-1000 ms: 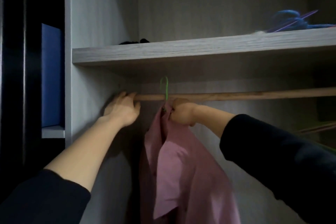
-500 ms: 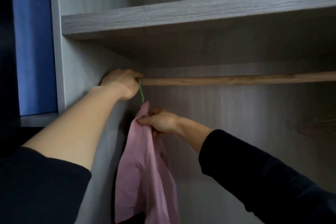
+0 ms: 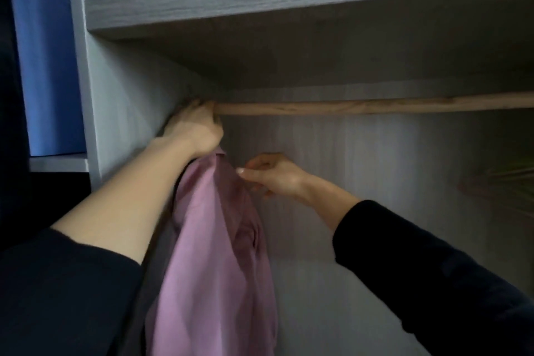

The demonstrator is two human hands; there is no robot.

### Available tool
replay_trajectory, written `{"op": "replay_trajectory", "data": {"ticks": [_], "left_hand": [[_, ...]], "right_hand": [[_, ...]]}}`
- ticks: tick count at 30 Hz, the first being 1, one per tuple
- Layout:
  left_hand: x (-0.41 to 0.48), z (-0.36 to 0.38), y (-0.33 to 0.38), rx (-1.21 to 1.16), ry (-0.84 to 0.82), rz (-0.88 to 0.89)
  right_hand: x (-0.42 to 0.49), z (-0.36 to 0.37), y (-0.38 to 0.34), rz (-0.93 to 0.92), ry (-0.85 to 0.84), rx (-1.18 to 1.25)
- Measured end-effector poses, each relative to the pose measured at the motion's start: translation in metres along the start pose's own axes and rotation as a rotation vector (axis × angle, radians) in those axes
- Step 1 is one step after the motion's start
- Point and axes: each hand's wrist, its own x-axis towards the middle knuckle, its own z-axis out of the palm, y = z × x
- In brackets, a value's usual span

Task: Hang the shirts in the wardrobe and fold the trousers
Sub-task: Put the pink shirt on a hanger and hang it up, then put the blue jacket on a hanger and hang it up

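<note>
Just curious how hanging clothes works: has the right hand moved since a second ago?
Yes. The right hand has dropped away from the round wooden rod, and now pinches the pink shirt lower down.

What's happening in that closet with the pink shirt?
A person is hanging a pink shirt in the wardrobe. The left hand grips the left end of the wooden rail, and the shirt hangs just below it. The right hand seems to pinch the cloth near the shirt's top, maybe to straighten it. No hanger shows.
</note>
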Motion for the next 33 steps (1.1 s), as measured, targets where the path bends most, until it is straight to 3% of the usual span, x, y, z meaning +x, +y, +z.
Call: {"op": "replay_trajectory", "data": {"ticks": [6, 16, 21, 26, 33], "left_hand": [[-0.029, 0.033, 0.069, -0.144, 0.264, 0.297], [-0.048, 0.063, 0.246, -0.297, 0.167, 0.548], [-0.048, 0.075, 0.308, -0.275, 0.191, 0.588], [-0.040, 0.094, 0.335, -0.340, 0.348, 0.525], [-0.035, 0.105, 0.339, -0.362, 0.467, 0.518]], "right_hand": [[-0.047, -0.092, 0.027, 0.027, 0.235, -0.314], [-0.160, -0.230, 0.051, 0.161, 0.523, -0.815], [-0.216, -0.280, 0.045, 0.237, 0.623, -1.045], [-0.249, -0.321, 0.044, 0.304, 0.733, -1.500], [-0.262, -0.349, 0.060, 0.395, 0.644, -1.766]]}}
